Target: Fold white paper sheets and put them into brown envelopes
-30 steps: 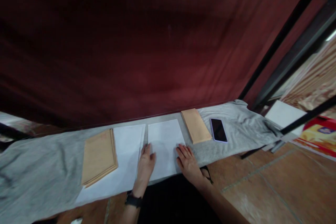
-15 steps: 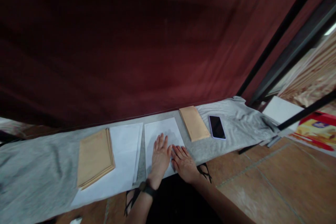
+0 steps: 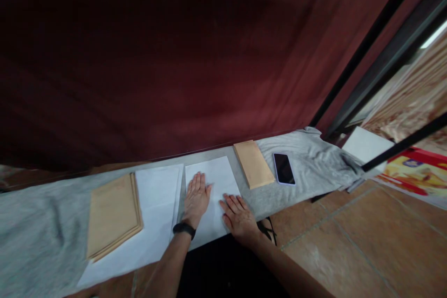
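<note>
A white sheet of paper (image 3: 219, 174) lies on the grey cloth in front of me. My left hand (image 3: 197, 199) rests flat on its left side, fingers stretched out, with a dark band around the wrist. On the sheet's lower right part lies my right hand (image 3: 240, 216), its fingers spread and holding nothing. To the left, a stack of brown envelopes (image 3: 113, 214) sits partly over more white paper (image 3: 159, 209). Another brown envelope stack (image 3: 254, 164) lies just right of the sheet.
A phone (image 3: 284, 168) lies right of the brown stack on the grey cloth (image 3: 314, 163). Behind the narrow surface hangs a dark red sheet (image 3: 209, 65). A white box (image 3: 367, 146) and a red-and-yellow package (image 3: 415, 170) are at the far right, near dark metal bars (image 3: 366, 46).
My left hand has slid left across the sheet, away from my right hand, which stays on the lower right part. The view has shifted slightly to the right.
</note>
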The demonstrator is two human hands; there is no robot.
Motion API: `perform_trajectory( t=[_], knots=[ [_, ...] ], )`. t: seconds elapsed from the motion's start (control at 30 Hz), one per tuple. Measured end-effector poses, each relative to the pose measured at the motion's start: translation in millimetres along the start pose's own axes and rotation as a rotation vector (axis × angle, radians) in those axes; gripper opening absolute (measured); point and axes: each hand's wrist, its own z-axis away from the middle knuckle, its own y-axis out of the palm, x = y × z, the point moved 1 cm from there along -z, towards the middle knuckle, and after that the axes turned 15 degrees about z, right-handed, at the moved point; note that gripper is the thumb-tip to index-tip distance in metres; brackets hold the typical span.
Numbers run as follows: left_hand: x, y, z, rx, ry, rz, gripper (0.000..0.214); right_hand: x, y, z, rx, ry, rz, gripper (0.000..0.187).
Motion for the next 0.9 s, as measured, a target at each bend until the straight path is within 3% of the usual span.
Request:
perform_trajectory(
  t=[0.13, 0.23, 0.4, 0.5, 0.7, 0.9],
  knots=[
    [10.4, -15.4, 16.6, -0.076, -0.043, -0.026, 0.059, 0.4, 1.4, 0.2, 0.010, 0.000, -0.004, 0.050],
    [1.4, -25.1, 41.9, -0.094, -0.021, -0.045, 0.061, 1.1, 0.9, -0.2, 0.018, 0.007, -0.002, 0.049],
    [-28.2, -24.1, 98.8, 0.182, 0.270, -0.009, 0.057, -1.6, -3.1, -0.8, 0.014, 0.006, -0.033, 0.048],
    [-33.7, -25.1, 117.7, 0.211, 0.349, -0.035, 0.057, -6.2, -5.8, -1.2, 0.018, -0.012, -0.077, 0.046],
    [-30.6, -36.1, 119.2, 0.297, 0.425, -0.088, 0.061, -14.0, -6.3, -2.7, 0.002, -0.003, -0.124, 0.044],
    [-29.0, -40.3, 107.1, 0.311, 0.380, -0.024, 0.071, -17.4, -7.5, -8.7, -0.006, 0.028, -0.100, 0.042]
  ],
)
